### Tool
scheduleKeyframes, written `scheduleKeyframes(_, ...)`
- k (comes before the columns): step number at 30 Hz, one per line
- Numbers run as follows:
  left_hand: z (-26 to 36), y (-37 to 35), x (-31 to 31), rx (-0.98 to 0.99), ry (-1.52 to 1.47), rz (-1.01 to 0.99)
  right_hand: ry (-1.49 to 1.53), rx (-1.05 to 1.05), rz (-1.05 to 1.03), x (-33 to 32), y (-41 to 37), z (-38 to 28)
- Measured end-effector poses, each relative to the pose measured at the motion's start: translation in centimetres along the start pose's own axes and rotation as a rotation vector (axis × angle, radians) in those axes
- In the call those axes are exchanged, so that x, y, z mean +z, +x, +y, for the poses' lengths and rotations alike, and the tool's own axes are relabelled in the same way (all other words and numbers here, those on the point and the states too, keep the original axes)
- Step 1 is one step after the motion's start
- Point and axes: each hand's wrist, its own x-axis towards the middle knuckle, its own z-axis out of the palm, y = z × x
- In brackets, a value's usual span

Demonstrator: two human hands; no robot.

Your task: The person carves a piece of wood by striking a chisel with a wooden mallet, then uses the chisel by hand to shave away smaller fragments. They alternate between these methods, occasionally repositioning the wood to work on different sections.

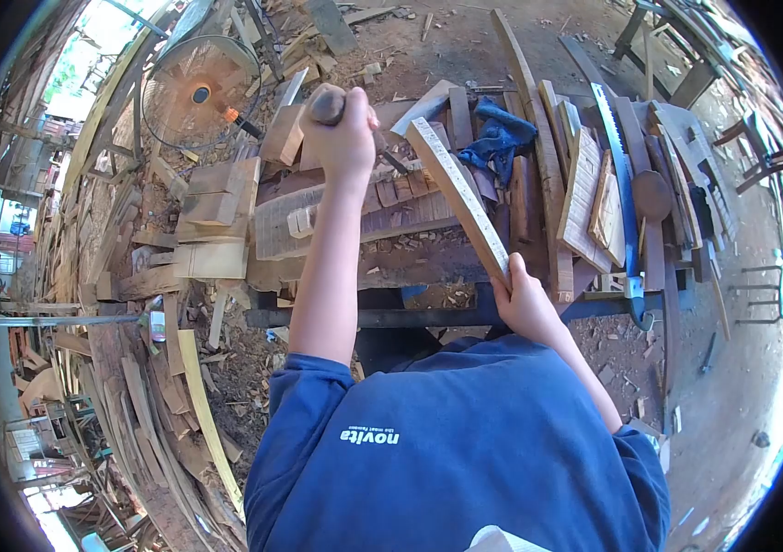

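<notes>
The left hand (343,138), far and left, has its fingers closed tightly around a round-ended handle (327,107). The right hand's (531,302) fingers grip the near end of a wooden stick (461,200) slanting far-left over the desk (400,269), left of a blue cloth (500,138).

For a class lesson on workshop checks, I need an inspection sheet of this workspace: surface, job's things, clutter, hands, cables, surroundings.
Surface: wooden slab, strewn with small offcuts.
Job's things: wooden bar, slanted, contact with the slab unclear; tool handle, mostly hidden by the grip.
Clutter: blue cloth, saw and loose boards, right of the bar.
Hands: left hand closed round the tool handle; right hand grips the wooden bar's near end.
Cables: nothing seen.
Surroundings: round fan and piled wood, left.
</notes>
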Motion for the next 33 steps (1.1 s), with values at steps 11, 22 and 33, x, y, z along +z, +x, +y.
scheduleKeyframes(11,-2.9,3.3,1.7,0.047,0.705,0.314,-0.006,0.01,-0.001,-0.3,0.3,-0.6)
scheduleKeyframes(22,-2.5,1.6,1.4,-0.034,0.257,-0.381,-0.041,0.102,-0.056,-0.8,0.7,-0.8)
scheduleKeyframes(33,0.6,0.9,1.2,0.026,0.215,-0.186,-0.021,0.096,-0.046,-0.5,0.9,-0.2)
